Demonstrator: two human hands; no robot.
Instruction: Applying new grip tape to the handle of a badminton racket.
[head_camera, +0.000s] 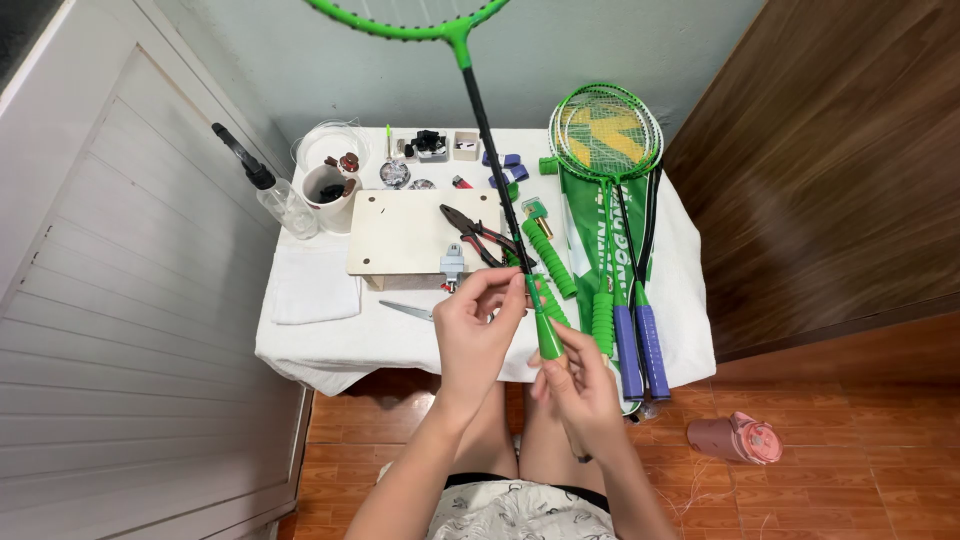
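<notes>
I hold a green badminton racket (481, 110) upright in front of me, its head at the top edge of the view and its black shaft running down to a green cone near the handle. My left hand (474, 330) pinches the shaft just above the green cone. My right hand (578, 390) grips the handle below the cone. Both hands are over the front edge of a small table covered with a white cloth (330, 345).
On the table lie a wooden board (405, 230) with pliers (478, 238), scissors (410, 311), several green rackets on a green cover (607, 190), a loose green grip (548, 258), a white cup (328, 195), a spray bottle (262, 185) and small parts. A pink bottle (735, 438) lies on the floor.
</notes>
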